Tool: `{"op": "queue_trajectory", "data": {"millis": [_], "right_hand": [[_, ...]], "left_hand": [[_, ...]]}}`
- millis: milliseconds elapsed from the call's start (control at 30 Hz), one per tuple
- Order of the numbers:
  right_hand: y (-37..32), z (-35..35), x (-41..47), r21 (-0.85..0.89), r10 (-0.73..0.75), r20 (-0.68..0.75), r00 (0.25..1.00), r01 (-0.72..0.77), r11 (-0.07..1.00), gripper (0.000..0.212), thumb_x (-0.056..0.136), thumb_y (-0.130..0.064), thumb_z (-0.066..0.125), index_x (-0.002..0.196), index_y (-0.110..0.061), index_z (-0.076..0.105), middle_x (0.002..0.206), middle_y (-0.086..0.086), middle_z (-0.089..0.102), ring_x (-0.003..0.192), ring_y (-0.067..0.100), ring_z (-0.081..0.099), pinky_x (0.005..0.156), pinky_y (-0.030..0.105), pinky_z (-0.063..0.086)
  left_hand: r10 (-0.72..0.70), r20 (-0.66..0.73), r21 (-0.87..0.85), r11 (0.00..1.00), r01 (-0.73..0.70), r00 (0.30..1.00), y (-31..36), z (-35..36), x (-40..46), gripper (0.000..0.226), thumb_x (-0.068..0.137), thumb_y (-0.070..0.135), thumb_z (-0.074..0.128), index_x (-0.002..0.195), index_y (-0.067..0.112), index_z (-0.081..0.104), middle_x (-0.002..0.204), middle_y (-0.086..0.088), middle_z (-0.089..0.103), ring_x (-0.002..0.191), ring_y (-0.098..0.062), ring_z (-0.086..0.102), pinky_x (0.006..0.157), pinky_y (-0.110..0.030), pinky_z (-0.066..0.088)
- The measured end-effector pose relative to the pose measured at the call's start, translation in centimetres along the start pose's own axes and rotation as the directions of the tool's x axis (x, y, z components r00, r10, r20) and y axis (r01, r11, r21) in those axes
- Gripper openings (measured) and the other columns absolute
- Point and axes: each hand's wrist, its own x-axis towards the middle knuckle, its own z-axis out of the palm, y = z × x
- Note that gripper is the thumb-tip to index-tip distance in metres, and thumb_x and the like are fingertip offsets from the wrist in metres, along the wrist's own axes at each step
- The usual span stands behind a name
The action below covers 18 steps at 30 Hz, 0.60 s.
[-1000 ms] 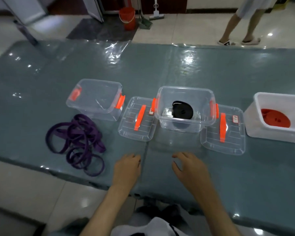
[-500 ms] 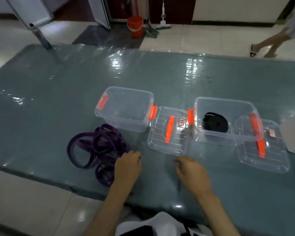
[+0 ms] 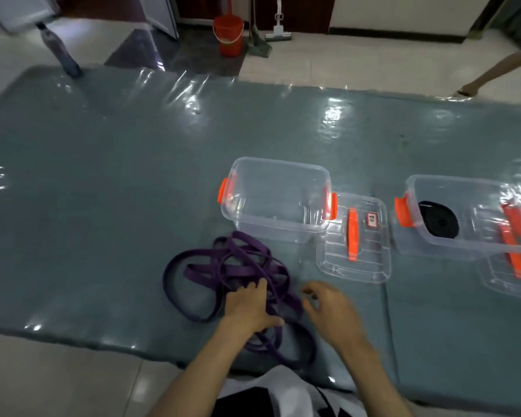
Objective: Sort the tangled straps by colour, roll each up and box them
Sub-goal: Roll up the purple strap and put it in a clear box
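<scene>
Purple strap [image 3: 223,272] lies tangled on the bench [image 3: 103,206] before the empty box [image 3: 278,200], ready for rolling; left hand [image 3: 248,308] rests on it, fingers straight, right hand [image 3: 331,311] loosely curled, holding nothing

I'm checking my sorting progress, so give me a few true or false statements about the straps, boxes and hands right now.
1. The left hand rests on the purple strap. True.
2. The purple strap is rolled up. False: it lies loose and tangled on the table.
3. The left box holds a strap. False: nothing shows inside it.
4. A black roll sits in the right box. True.
5. The right hand grips a lid. False: it holds nothing; the lid lies apart from it.
</scene>
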Motion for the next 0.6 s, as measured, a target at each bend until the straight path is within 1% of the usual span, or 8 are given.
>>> {"op": "queue_trajectory", "data": {"millis": [67, 133, 233, 267, 333, 400, 500, 600], "right_hand": [[-0.4, 0.7, -0.5, 0.009, 0.037, -0.019, 0.999, -0.037, 0.999, 0.013, 0.094, -0.021, 0.072, 0.106, -0.02, 0.076, 0.106, 0.002, 0.076, 0.096, 0.027, 0.073, 0.082, 0.042, 0.056], [-0.4, 1.2, -1.2, 0.037, 0.075, -0.041, 0.996, -0.073, 0.997, 0.012, 0.095, -0.021, 0.072, 0.106, -0.021, 0.076, 0.103, 0.002, 0.076, 0.092, 0.026, 0.073, 0.08, 0.042, 0.057], [-0.1, 2.2, -2.6, 0.084, 0.131, -0.061, 0.989, -0.126, 0.988, 0.009, 0.095, -0.021, 0.072, 0.104, -0.022, 0.076, 0.098, -0.003, 0.075, 0.088, 0.019, 0.071, 0.079, 0.04, 0.057], [0.0, 2.4, -3.0, 0.102, 0.153, -0.054, 0.987, -0.147, 0.984, 0.009, 0.095, -0.021, 0.072, 0.104, -0.023, 0.076, 0.097, -0.004, 0.075, 0.088, 0.017, 0.071, 0.079, 0.039, 0.057], [0.1, 3.0, -3.7, 0.156, 0.183, -0.023, 0.983, -0.178, 0.972, 0.011, 0.095, -0.02, 0.073, 0.105, -0.022, 0.076, 0.098, -0.006, 0.076, 0.09, 0.015, 0.071, 0.083, 0.036, 0.057], [-0.3, 3.5, -4.0, 0.241, 0.202, 0.018, 0.979, -0.2, 0.95, 0.013, 0.096, -0.017, 0.073, 0.108, -0.02, 0.076, 0.1, -0.007, 0.077, 0.092, 0.012, 0.072, 0.086, 0.029, 0.056], [-1.6, 3.8, -3.8, 0.487, 0.201, 0.078, 0.976, -0.213, 0.847, 0.017, 0.1, -0.017, 0.071, 0.116, -0.02, 0.073, 0.106, -0.008, 0.078, 0.097, 0.009, 0.073, 0.089, 0.024, 0.055], [-3.6, 3.7, -3.4, 0.803, 0.191, 0.152, 0.97, -0.234, 0.548, 0.022, 0.107, -0.029, 0.06, 0.126, -0.025, 0.07, 0.116, -0.002, 0.078, 0.107, 0.018, 0.074, 0.092, 0.035, 0.062]], "left_hand": [[0.034, 0.025, 0.0, 0.999, -0.034, 0.999, -0.3, 0.9, 0.2, 0.09, 0.084, 0.073, 0.066, 0.149, 0.019, 0.035, 0.15, -0.007, 0.051, 0.131, -0.032, 0.056, 0.099, -0.044, 0.049], [0.071, -0.008, -0.007, 0.997, -0.071, 0.997, -0.3, 1.3, 0.2, 0.069, 0.087, 0.061, 0.064, 0.139, 0.02, 0.044, 0.141, -0.006, 0.056, 0.122, -0.03, 0.061, 0.089, -0.04, 0.049], [0.105, -0.11, -0.129, 0.984, -0.119, 0.988, -0.8, 0.9, 0.3, 0.023, 0.091, 0.042, 0.062, 0.102, 0.025, 0.052, 0.112, 0.0, 0.066, 0.101, -0.025, 0.067, 0.072, -0.034, 0.042], [0.088, -0.128, -0.197, 0.974, -0.113, 0.988, -1.1, 0.6, 0.3, 0.018, 0.09, 0.04, 0.063, 0.091, 0.027, 0.05, 0.1, 0.005, 0.066, 0.091, -0.02, 0.067, 0.068, -0.032, 0.041], [0.043, -0.141, -0.356, 0.93, -0.091, 0.989, -1.6, -0.4, 0.4, 0.022, 0.089, 0.039, 0.066, 0.079, 0.03, 0.05, 0.081, 0.012, 0.065, 0.072, -0.006, 0.061, 0.06, -0.029, 0.04], [0.027, -0.143, -0.568, 0.817, -0.105, 0.989, -1.6, -1.3, 0.4, 0.017, 0.091, 0.033, 0.07, 0.078, 0.027, 0.059, 0.077, 0.01, 0.07, 0.068, 0.0, 0.061, 0.064, -0.029, 0.048], [0.043, -0.141, -0.838, 0.526, -0.142, 0.989, -0.8, -2.4, 0.1, 0.011, 0.097, 0.021, 0.069, 0.088, 0.016, 0.072, 0.089, -0.006, 0.078, 0.08, -0.017, 0.069, 0.081, -0.039, 0.056], [0.028, -0.118, -0.973, 0.195, -0.122, 0.993, -0.3, -3.0, -0.5, 0.013, 0.102, 0.013, 0.063, 0.101, 0.006, 0.074, 0.102, -0.02, 0.077, 0.095, -0.032, 0.072, 0.091, -0.05, 0.059]]}}
